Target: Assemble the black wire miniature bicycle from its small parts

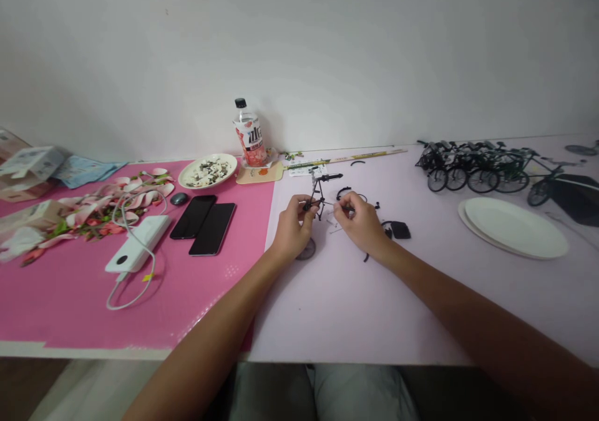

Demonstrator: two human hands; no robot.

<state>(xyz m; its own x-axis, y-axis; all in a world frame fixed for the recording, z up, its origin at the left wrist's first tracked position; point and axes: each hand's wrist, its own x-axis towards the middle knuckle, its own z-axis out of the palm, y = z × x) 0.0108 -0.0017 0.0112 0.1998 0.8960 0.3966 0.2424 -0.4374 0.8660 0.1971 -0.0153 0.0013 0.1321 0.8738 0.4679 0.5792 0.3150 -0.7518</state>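
Observation:
Pinched in my left hand (296, 221) is a black miniature bicycle frame (319, 190), held upright above the table. My right hand (356, 220) is closed on a thin metal rod (329, 203) whose tip points at the frame; its kind is too small to tell. A loose small wheel (306, 250) lies below my left hand. Around my right hand are small black parts, among them a curved piece (344, 192) and a dark basket-like piece (400, 230).
Several miniature bicycles (484, 173) stand at the back right, behind white oval plates (517, 227). On the left are two phones (213, 229), a white power bank (138, 244), artificial flowers (100, 209) and a bowl (187, 179). A drink bottle (250, 137) stands by the wall.

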